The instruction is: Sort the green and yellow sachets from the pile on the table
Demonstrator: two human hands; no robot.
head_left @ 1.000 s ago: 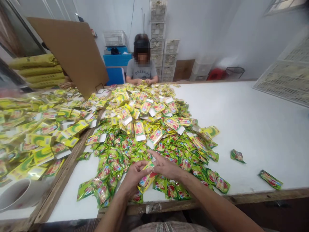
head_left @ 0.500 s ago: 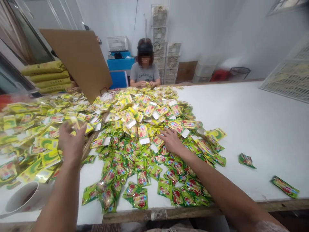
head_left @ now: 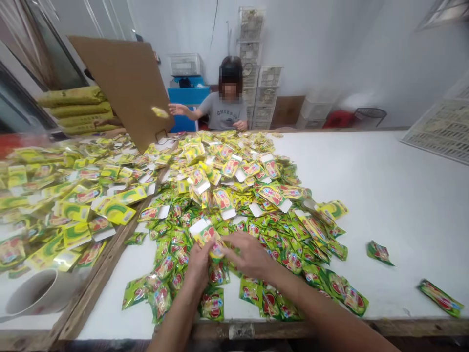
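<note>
My left hand (head_left: 199, 266) is closed on a small yellow candy box (head_left: 205, 238) with its white end flap standing up. Close by on the right is my right hand (head_left: 251, 254), its thumb and fingers apart and reaching to the box's edge; I cannot tell whether they touch it. Beneath both hands spreads a heap of green sachets (head_left: 216, 271) with red fruit pictures. Similar yellow boxes (head_left: 223, 198), several with white flaps showing, lie on the heap's far side.
More yellow boxes (head_left: 75, 211) cover the left table past a wooden edge (head_left: 106, 264). A white cup (head_left: 40, 296) stands front left. A cardboard sheet (head_left: 124, 88) leans upright. Across the table sits a co-worker (head_left: 227, 110), one arm out, a yellow box (head_left: 160, 112) in the air.
My left hand has come from the left pile to the middle. My right hand has drawn back from the heap. A box is now in my left hand. The co-worker's arm has swung out.
</note>
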